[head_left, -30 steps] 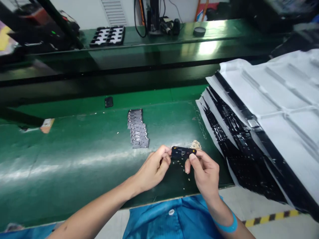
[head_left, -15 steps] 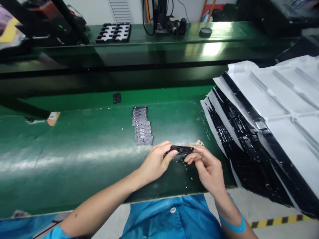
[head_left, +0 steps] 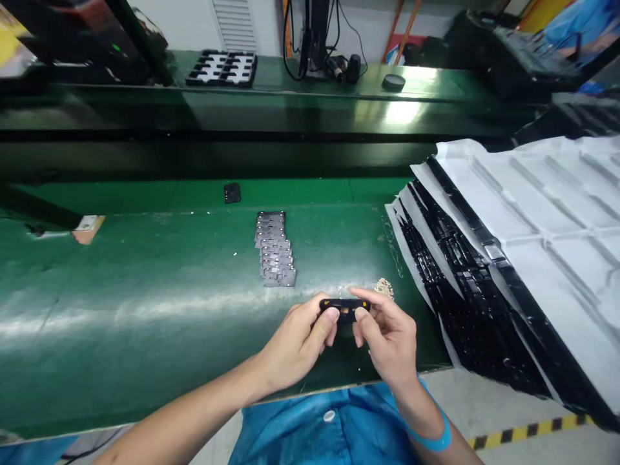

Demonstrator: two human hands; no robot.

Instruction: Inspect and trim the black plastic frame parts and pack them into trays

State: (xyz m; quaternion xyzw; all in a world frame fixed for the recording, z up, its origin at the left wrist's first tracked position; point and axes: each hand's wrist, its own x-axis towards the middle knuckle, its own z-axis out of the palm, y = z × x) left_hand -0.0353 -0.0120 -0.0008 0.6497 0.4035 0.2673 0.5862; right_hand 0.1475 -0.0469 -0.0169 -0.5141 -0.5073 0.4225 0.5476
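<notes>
A small black plastic part with yellow marks near its ends is held up over the bench's front half. My left hand pinches its left end between thumb and fingers. At the other end, my right hand grips it too, thumb on the near face and index finger along the top. A little pile of tiny cream-coloured pieces lies just beyond my right hand. Left of the hands, a row of overlapping grey flat parts runs away from me. Farther back lies one black square piece.
Black trays with white sheets are stacked at the right, overhanging the bench edge. A raised green shelf spans the back, bearing a black-and-white tray and a round black disc. A dark post stands at left.
The black part has turned so its marked face shows, and it sits slightly lower and to the left. My right hand's fingers have closed onto its right end. The view has shifted slightly.
</notes>
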